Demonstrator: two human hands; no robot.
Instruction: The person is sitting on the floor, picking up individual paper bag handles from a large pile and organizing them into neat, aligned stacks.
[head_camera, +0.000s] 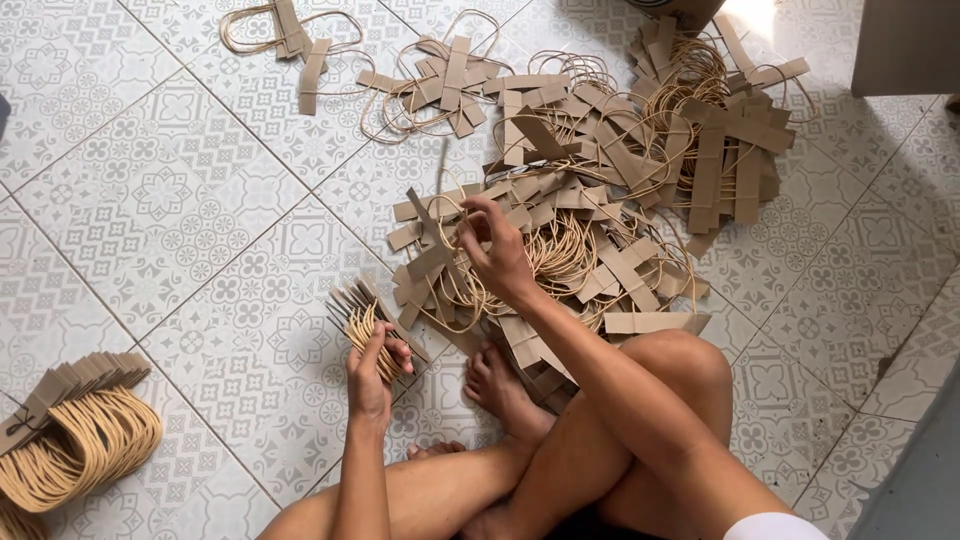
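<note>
I sit cross-legged on a patterned tile floor. My left hand (372, 372) grips a stacked bunch of brown paper-bag handles (362, 318), paper strips fanned out with their twine loops hanging. My right hand (492, 250) reaches into the big loose pile of handles (600, 190) and pinches one strip with its twine loop (432, 258) at the pile's near left edge. My bare foot (498, 385) rests just under the pile.
A tidy bundled stack of handles (75, 430) lies at the lower left. Scattered single handles (295, 40) lie at the top left. A cardboard box (908, 45) stands at the top right, and a dark edge (920, 470) runs along the lower right.
</note>
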